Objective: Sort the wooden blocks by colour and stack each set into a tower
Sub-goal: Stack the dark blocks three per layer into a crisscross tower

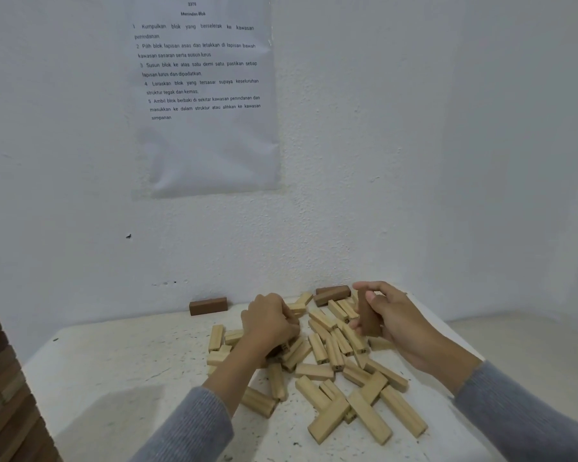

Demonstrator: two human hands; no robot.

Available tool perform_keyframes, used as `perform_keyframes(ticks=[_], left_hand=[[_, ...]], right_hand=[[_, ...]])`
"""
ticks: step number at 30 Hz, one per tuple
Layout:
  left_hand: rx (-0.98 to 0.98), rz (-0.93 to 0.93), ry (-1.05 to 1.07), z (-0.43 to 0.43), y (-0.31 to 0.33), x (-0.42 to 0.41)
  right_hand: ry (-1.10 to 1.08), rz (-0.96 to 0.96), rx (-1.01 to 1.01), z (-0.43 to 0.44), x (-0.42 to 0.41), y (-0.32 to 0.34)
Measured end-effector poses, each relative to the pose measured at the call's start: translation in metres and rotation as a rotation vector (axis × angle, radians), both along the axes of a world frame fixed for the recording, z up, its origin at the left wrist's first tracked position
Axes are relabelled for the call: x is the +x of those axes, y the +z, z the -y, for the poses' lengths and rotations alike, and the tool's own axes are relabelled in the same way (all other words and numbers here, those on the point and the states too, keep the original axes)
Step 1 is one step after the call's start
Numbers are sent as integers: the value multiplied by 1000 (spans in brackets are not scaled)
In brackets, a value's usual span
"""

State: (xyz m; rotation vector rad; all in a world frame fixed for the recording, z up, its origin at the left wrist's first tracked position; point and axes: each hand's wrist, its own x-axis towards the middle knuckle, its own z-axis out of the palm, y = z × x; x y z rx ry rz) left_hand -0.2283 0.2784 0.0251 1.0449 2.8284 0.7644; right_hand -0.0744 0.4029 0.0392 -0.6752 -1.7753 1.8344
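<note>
At far left stands the dark stack (4,388), well apart from your right hand (397,316) gripping a dark block (369,320) upright; your left hand (271,323), curled among pale blocks (316,371), grip unclear, is nearer.

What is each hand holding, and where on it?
The right hand grips an upright dark brown block by its long sides. The left hand curls into the pale blocks; its hold is hidden.

Single head-worn wide-angle view, looking forward and down, close over the table (114,378), wall (381,161) just behind
</note>
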Motion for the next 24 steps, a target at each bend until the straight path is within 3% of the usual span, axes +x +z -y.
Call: perform_keyframes(ticks=[5, 11, 16, 19, 24], left_hand=[[313, 86, -45, 4, 0, -2], [667, 252, -93, -5, 16, -4], [743, 388, -4, -11, 19, -10], [797, 506, 34, -8, 21, -11], [846, 584, 91, 7, 23, -10]], right_hand=[[61, 113, 95, -8, -22, 9], [18, 204, 684, -28, -56, 9], [117, 443, 1127, -38, -82, -3], [198, 580, 1229, -36, -92, -10], [152, 495, 1314, -35, -96, -21]])
